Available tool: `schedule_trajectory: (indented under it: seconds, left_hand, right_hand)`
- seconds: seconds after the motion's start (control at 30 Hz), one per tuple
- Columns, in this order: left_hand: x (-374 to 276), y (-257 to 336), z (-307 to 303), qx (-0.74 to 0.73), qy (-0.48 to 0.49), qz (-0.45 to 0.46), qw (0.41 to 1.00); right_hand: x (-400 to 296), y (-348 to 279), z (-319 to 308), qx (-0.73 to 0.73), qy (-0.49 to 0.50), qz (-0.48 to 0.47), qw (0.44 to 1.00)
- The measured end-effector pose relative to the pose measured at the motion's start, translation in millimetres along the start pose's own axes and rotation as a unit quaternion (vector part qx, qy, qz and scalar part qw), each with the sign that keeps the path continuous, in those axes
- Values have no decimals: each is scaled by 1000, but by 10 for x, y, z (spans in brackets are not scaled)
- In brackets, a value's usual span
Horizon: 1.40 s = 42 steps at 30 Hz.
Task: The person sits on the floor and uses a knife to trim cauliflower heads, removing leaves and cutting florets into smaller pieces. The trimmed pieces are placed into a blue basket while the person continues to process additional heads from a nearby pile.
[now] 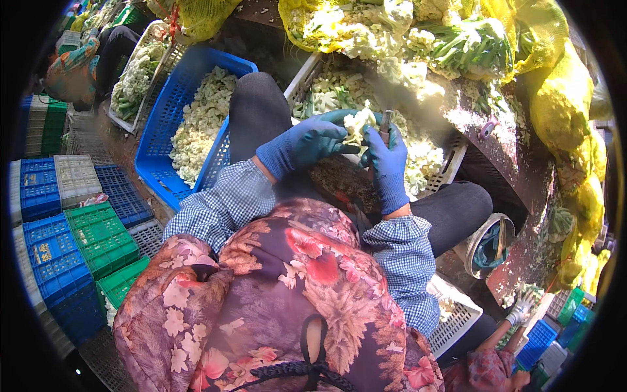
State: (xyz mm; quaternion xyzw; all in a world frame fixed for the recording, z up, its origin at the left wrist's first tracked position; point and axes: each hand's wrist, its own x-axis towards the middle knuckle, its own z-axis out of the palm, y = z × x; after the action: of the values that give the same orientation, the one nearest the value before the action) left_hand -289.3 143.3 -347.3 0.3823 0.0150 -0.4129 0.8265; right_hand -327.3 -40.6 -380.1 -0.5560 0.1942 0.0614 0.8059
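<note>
Both my hands wear blue and green work gloves and meet above my lap. My left hand (313,142) is curled around the left side of a cauliflower floret (360,123), its fingers partly behind it. My right hand (387,152) grips the handle of a small knife (386,122), blade pointing up, and its fingertips touch the floret. Just beyond my hands a white plastic crate (302,77) holds cut cauliflower pieces. At my left knee stands a blue plastic crate (159,142) partly filled with cauliflower florets (203,130).
Cauliflower heads (392,44) and yellow mesh sacks (558,112) lie on a dark table (519,166) ahead and right. A bucket (472,250) stands by my right knee. Stacked crates (59,255) line the left. Other people (73,73) sit upper left and lower right.
</note>
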Motion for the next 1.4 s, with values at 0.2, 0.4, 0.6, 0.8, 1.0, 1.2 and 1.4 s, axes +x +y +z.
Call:
schedule_trajectory:
  seconds: [0.2,0.4,0.6,0.8,1.0,1.2,1.4]
  left_hand:
    - [120,-246,-183,-99,79,68,990]
    - [-68,39,-485,-79,86,174,978]
    - [-261,207,-488,-74,96,279,953]
    - [-481,216,-730,-85,56,451,887]
    - [-1003,476,-1155,-327,58,438,836]
    - [-1424,368,-2011,-534,130,464,695]
    - [-1430,130,-2044,-485,277,394,730]
  right_hand:
    - [-195,69,330,-21,6,-29,999]
    - [-392,-102,497,-228,-75,-129,962]
    - [-330,-111,768,-461,-96,-241,849]
    - [-251,-247,1301,-537,-164,-256,787]
    - [191,-84,2162,-495,-290,-239,784]
    - [515,33,3362,-349,-365,-11,863]
    - [637,394,2462,-313,-283,-140,896]
